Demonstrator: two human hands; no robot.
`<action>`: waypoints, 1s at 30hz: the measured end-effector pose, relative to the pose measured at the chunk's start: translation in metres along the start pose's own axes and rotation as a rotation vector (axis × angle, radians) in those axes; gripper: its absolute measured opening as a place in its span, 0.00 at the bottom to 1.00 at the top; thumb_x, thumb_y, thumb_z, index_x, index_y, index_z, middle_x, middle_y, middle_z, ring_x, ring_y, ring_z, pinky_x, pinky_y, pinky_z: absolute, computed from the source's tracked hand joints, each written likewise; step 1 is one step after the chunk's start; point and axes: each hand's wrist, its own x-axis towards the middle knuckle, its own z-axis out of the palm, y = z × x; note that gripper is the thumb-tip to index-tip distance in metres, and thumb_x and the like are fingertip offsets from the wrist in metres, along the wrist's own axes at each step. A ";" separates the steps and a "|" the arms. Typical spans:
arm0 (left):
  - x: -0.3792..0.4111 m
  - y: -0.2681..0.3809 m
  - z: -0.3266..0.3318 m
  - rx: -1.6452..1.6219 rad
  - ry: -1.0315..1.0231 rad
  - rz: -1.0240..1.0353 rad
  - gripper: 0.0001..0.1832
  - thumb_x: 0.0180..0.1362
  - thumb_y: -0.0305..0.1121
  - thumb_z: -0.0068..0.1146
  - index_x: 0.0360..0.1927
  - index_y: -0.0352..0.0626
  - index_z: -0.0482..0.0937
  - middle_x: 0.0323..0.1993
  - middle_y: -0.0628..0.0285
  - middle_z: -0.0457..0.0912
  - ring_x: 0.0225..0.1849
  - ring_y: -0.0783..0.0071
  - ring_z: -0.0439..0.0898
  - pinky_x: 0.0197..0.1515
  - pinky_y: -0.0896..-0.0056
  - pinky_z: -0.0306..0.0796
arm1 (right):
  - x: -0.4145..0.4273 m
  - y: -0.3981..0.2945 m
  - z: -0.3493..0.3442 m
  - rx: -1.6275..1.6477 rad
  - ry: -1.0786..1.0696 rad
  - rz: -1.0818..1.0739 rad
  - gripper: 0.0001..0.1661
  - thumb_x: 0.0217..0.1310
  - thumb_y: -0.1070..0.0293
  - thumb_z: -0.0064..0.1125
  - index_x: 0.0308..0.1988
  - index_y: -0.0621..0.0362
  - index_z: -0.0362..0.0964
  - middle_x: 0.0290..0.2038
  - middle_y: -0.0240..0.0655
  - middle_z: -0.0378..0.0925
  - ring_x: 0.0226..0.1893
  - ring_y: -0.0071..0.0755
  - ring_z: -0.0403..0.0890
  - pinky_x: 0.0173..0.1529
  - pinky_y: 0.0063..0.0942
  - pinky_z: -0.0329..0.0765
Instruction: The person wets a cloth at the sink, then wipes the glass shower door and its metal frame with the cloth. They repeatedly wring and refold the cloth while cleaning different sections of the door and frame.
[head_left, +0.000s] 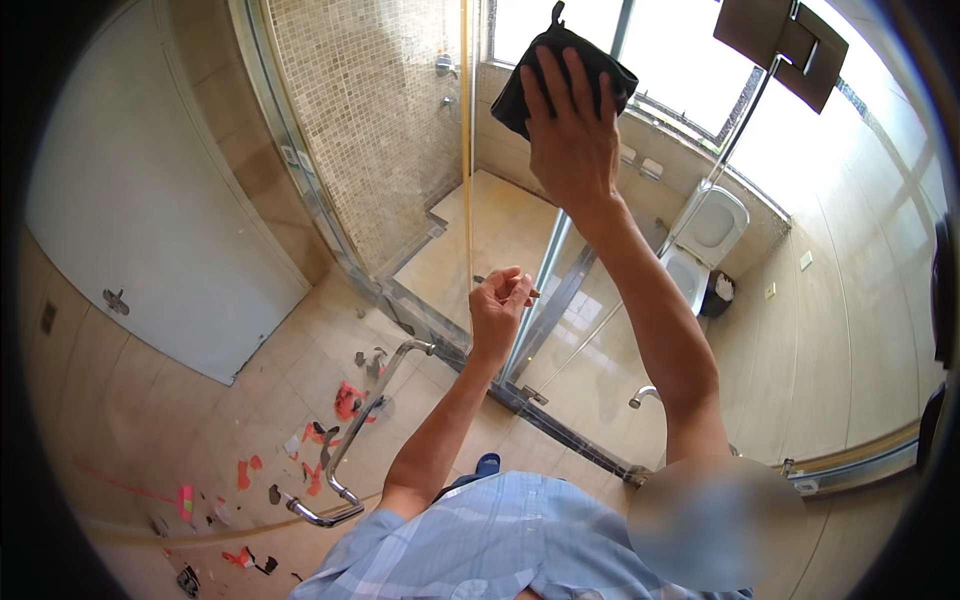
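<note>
My right hand (576, 142) is raised at the top, its fingers spread flat over a dark folded cloth (559, 79) with a small loop at its upper edge. The cloth lies in front of the window, at the glass of the shower enclosure; whether it touches the pane is hard to tell. Lower and to the left, my left hand (501, 300) is closed around a small, thin brown object (534, 293), of which only the ends show. Beside that hand runs the upright metal edge (551, 255) of the glass partition.
A bent chrome door handle (337, 457) is at lower left, with torn red and black scraps (349, 401) on the floor beyond. A white door (165, 202) stands left. Behind the glass are a toilet (686, 277) and a dark bin (718, 294). A metal hinge (780, 49) is at upper right.
</note>
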 end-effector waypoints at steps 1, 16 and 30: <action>0.001 -0.006 0.001 -0.014 -0.001 -0.007 0.09 0.65 0.28 0.59 0.45 0.34 0.79 0.28 0.62 0.84 0.27 0.81 0.79 0.30 0.80 0.70 | -0.007 -0.002 0.002 0.002 -0.041 -0.011 0.31 0.60 0.68 0.52 0.64 0.54 0.69 0.72 0.36 0.60 0.74 0.41 0.57 0.75 0.49 0.49; -0.013 -0.037 0.008 -0.064 -0.074 -0.172 0.09 0.65 0.28 0.59 0.45 0.33 0.80 0.27 0.62 0.85 0.26 0.81 0.79 0.28 0.80 0.68 | -0.203 -0.025 0.000 0.060 -0.495 -0.104 0.34 0.57 0.64 0.53 0.65 0.52 0.67 0.73 0.30 0.58 0.75 0.31 0.54 0.74 0.44 0.51; -0.013 -0.052 0.036 -0.096 -0.113 -0.136 0.08 0.66 0.30 0.59 0.43 0.35 0.80 0.27 0.62 0.85 0.25 0.82 0.78 0.28 0.81 0.68 | -0.103 0.040 -0.061 -0.066 -0.141 0.125 0.31 0.57 0.66 0.58 0.62 0.46 0.72 0.71 0.32 0.63 0.71 0.43 0.60 0.71 0.54 0.54</action>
